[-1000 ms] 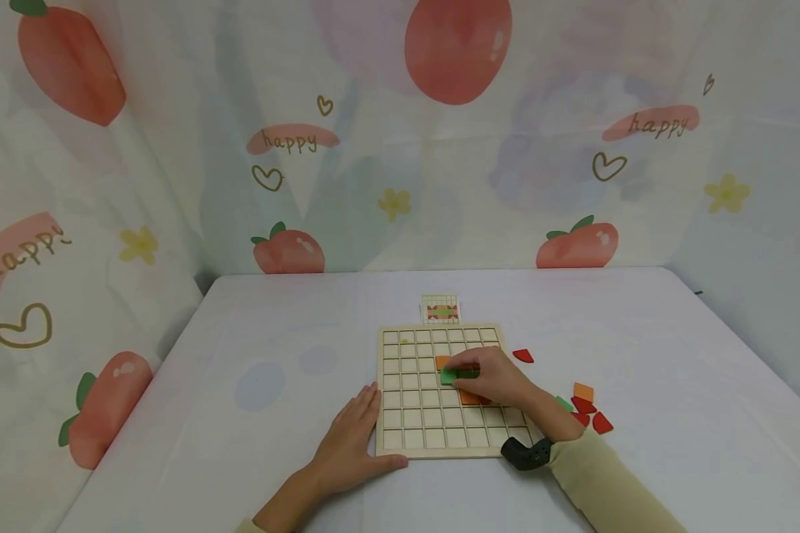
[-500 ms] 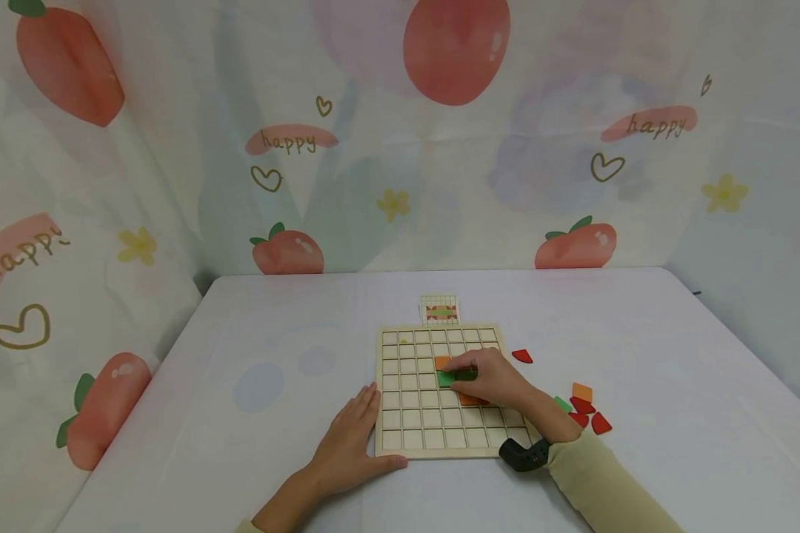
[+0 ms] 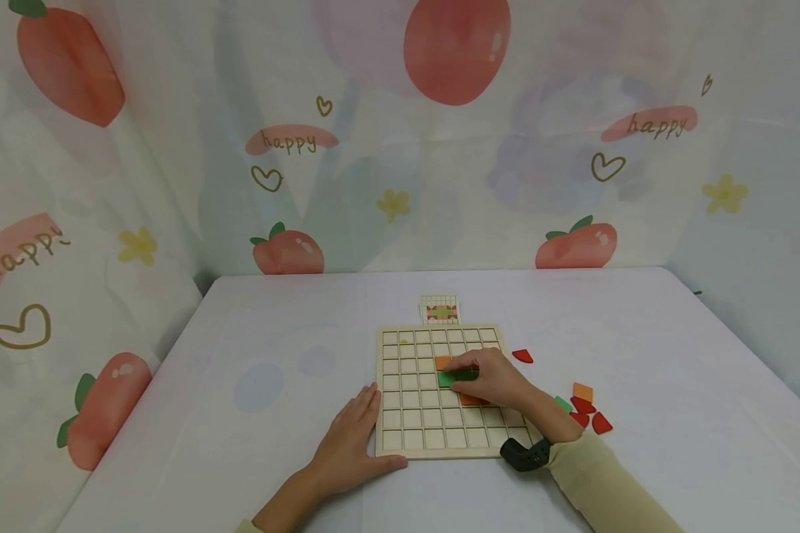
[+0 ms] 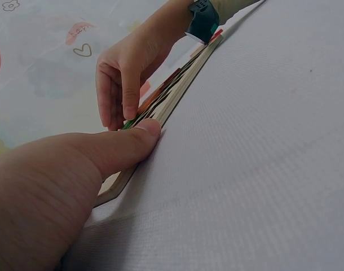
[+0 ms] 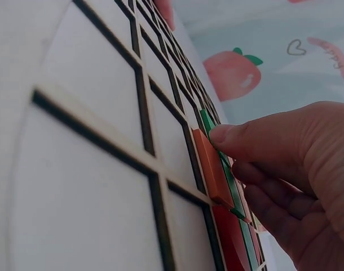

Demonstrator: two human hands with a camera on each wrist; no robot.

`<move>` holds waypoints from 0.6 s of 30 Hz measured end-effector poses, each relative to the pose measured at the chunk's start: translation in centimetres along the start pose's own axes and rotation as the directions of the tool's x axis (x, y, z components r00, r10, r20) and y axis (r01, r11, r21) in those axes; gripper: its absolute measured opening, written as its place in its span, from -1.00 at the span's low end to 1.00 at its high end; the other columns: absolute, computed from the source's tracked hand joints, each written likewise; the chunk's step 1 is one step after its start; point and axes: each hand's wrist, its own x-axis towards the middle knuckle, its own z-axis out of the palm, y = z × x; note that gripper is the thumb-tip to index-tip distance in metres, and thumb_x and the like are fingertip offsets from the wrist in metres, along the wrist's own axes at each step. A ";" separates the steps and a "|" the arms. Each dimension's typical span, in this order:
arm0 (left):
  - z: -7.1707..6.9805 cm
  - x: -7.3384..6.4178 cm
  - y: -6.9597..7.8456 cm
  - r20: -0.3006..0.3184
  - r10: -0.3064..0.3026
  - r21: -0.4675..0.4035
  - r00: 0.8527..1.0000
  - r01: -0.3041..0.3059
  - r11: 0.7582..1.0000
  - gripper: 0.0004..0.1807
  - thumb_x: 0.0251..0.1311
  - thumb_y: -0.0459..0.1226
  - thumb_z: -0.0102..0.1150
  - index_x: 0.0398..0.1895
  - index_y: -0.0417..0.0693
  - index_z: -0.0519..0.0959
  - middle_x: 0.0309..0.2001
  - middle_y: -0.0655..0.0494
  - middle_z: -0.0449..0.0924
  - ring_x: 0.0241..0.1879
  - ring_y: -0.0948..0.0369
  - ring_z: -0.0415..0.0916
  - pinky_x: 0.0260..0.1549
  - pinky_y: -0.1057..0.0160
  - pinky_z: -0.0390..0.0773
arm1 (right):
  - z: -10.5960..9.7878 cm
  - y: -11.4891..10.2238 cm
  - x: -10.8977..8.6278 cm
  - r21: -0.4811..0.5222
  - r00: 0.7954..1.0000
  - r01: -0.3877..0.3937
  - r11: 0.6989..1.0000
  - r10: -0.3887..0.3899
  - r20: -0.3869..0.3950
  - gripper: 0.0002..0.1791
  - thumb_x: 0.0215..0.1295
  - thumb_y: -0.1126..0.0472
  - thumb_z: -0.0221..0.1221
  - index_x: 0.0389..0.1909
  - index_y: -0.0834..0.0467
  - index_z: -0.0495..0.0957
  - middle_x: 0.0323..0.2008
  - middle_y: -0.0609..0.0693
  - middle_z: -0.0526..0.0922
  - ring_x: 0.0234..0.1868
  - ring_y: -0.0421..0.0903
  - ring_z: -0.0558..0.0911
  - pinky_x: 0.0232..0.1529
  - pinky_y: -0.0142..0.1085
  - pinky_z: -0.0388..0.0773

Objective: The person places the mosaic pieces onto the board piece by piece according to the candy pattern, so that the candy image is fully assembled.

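My left hand (image 3: 348,448) lies at the lower left corner of the wooden grid board (image 3: 401,400), fingers straight along its side. In the left wrist view its thumb (image 4: 141,135) rests on the board's edge. Over the board's middle, my right hand (image 3: 490,376) pinches a green square tile (image 3: 445,380) that sits in a grid cell. An orange tile (image 3: 442,363) lies just behind it, and more orange (image 3: 470,399) shows in front. From the right wrist camera, the thumb touches the green tile's (image 5: 206,119) edge beside an orange piece (image 5: 211,169). The hand partly hides other pieces.
A small pattern card (image 3: 440,310) lies behind the board. One red piece (image 3: 523,356) is by the board's right side. Farther right lie an orange square (image 3: 583,391), a green piece (image 3: 563,404) and several red pieces (image 3: 602,423). Black wrist device (image 3: 524,454) is on the right wrist.
The green tile has shifted slightly down and left and now lies flat in its cell. My right hand has hardly moved; my left hand stays in place.
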 end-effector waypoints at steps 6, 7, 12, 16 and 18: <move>0.0 0.0 0.0 -0.002 0.008 -0.001 1.000 -0.008 1.000 0.19 -0.10 0.41 0.02 0.41 -0.24 -0.04 0.43 -0.03 -0.14 0.39 0.08 -0.22 0.26 -0.03 -0.05 | -0.4 0.2 -0.4 0.012 1.000 -0.004 1.000 0.004 -0.007 -0.75 0.04 0.24 0.34 -0.20 0.11 0.67 -0.20 -0.08 0.66 -0.12 -0.11 0.59 -0.14 -0.23 0.52; 0.0 0.0 0.0 -0.003 0.010 -0.002 1.000 -0.010 1.000 0.19 -0.10 0.40 0.02 0.41 -0.24 -0.04 0.43 -0.03 -0.14 0.39 0.08 -0.22 0.26 -0.03 -0.05 | -0.5 0.3 -0.5 0.009 1.000 -0.018 1.000 0.018 -0.009 -0.75 0.05 0.23 0.33 -0.19 0.10 0.67 -0.20 -0.10 0.66 -0.11 -0.13 0.58 -0.13 -0.23 0.52; -0.1 -0.1 0.0 -0.007 0.016 -0.002 1.000 -0.016 1.000 0.19 -0.11 0.40 0.03 0.41 -0.24 -0.03 0.43 -0.03 -0.13 0.39 0.08 -0.23 0.26 -0.02 -0.05 | -1.4 0.8 -1.4 0.006 0.997 -0.069 0.998 0.069 -0.028 -0.73 0.06 0.25 0.32 -0.16 0.12 0.67 -0.18 -0.07 0.65 -0.07 -0.08 0.56 -0.11 -0.18 0.51; -0.1 -0.2 0.0 -0.014 0.018 -0.002 1.000 -0.018 1.000 0.19 -0.11 0.40 0.04 0.41 -0.24 -0.03 0.42 -0.04 -0.13 0.39 0.08 -0.22 0.26 -0.02 -0.05 | -2.4 1.1 -2.3 0.015 0.996 -0.083 0.996 0.084 -0.039 -0.72 0.07 0.25 0.31 -0.15 0.19 0.65 -0.16 0.01 0.64 -0.05 0.01 0.55 -0.08 -0.09 0.50; -0.1 -0.2 0.1 -0.019 0.020 -0.004 1.000 -0.020 1.000 0.19 -0.11 0.39 0.05 0.41 -0.25 -0.03 0.42 -0.05 -0.13 0.39 0.08 -0.22 0.26 -0.02 -0.04 | -2.9 1.2 -2.7 0.002 0.994 -0.104 0.995 0.104 -0.045 -0.73 0.08 0.23 0.31 -0.15 0.18 0.65 -0.15 0.02 0.64 -0.03 0.03 0.54 -0.05 -0.05 0.47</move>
